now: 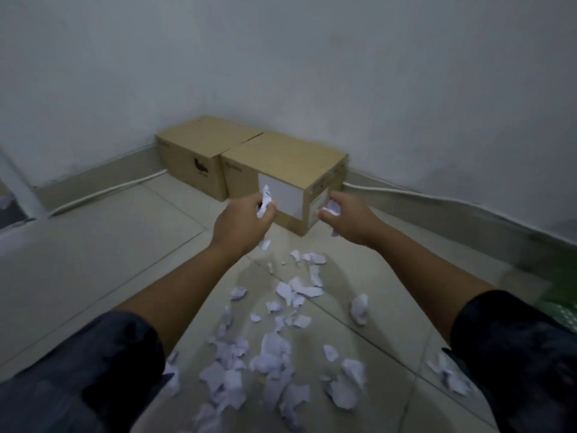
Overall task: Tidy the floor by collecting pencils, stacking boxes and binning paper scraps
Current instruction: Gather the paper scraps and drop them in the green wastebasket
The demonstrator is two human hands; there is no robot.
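Two cardboard boxes (249, 164), two hands (240, 221), dozens of torn paper scraps (271, 351) on floor.

A single wide-angle view from a camera worn on the person's head, looking forward and down toward a room corner. Both forearms reach in from the bottom edge toward mid-frame. The floor (103, 245) fills the lower half, close beneath the camera; the walls (281, 57) fill the upper half, curved by the lens.

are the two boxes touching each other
Cannot tell. In the head view the left box and right box sit side by side with a dark seam between them; contact unclear.
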